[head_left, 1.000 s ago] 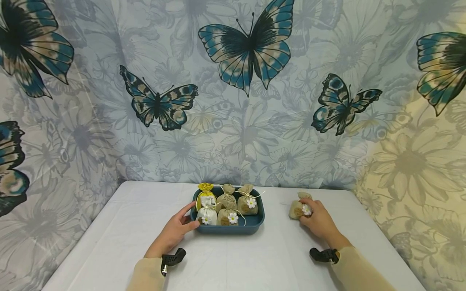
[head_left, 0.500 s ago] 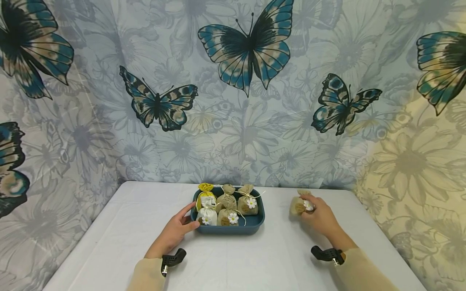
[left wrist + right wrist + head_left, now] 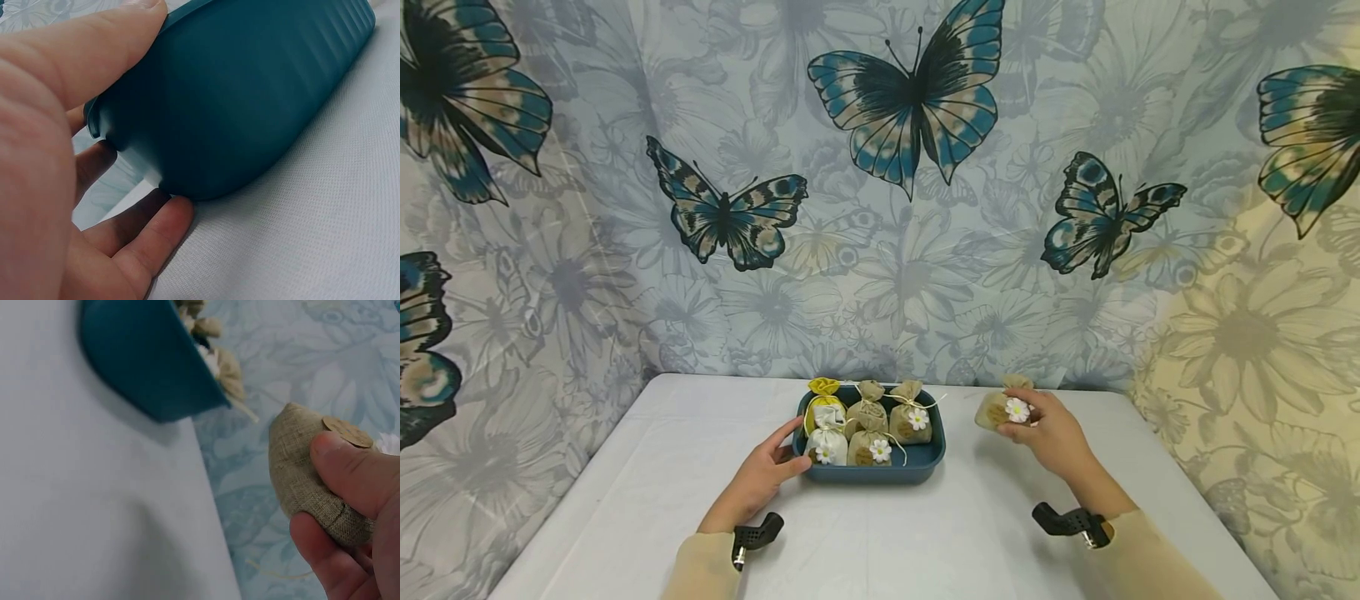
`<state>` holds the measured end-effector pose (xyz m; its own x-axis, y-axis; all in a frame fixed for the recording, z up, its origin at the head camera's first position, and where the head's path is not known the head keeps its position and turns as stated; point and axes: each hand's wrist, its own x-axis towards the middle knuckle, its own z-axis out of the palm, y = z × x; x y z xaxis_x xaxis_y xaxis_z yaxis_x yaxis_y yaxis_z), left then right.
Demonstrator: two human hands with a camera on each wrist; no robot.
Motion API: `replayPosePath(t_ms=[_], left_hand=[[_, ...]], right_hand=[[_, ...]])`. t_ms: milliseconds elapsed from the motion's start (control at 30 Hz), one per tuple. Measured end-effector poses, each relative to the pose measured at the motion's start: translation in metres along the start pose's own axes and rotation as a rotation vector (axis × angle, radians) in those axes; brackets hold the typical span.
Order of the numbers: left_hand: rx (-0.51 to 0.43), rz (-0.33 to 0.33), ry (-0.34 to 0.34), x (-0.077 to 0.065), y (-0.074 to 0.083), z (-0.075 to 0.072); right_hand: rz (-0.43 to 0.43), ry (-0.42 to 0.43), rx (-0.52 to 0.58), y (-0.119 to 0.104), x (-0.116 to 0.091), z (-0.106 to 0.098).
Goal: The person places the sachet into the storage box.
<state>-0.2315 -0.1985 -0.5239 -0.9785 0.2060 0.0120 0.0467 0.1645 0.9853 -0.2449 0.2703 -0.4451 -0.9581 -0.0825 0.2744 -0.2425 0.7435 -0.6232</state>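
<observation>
In the head view a dark blue plastic tray point(image 3: 880, 475) stands on the table with several small drawstring sachets in it. Some are beige point(image 3: 868, 452), one is white point(image 3: 826, 446) and one yellow point(image 3: 824, 386). My left hand point(image 3: 763, 471) holds the tray's left end: the thumb lies at the rim and the fingers point(image 3: 159, 231) are against the outer wall. To the right of the tray, my right hand point(image 3: 1056, 433) pinches a beige sachet point(image 3: 992, 410) with a white flower on it, held above the table. The right wrist view shows thumb and fingers on this sachet point(image 3: 294, 462).
A white cloth point(image 3: 880, 550) covers the table. Behind it and at both sides hangs fabric point(image 3: 910, 317) printed with butterflies and flowers. Each wrist carries a black camera mount point(image 3: 1067, 521).
My right hand has lifted the beige sachet off the table and moved it slightly left, toward the tray. The left hand and the tray have stayed in place.
</observation>
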Motion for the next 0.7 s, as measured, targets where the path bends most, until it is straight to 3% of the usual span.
replayPosePath(t_ms=[367,700], left_hand=[[0.001,0.001,-0.004,-0.001,0.001,0.000],[-0.013,0.008,-0.020,0.001,-0.001,-0.001]], right_hand=[[-0.066,-0.025,0.080,-0.041,0.006,0.000],[0.021,-0.103,0.311,-0.070,0.013,0.021]])
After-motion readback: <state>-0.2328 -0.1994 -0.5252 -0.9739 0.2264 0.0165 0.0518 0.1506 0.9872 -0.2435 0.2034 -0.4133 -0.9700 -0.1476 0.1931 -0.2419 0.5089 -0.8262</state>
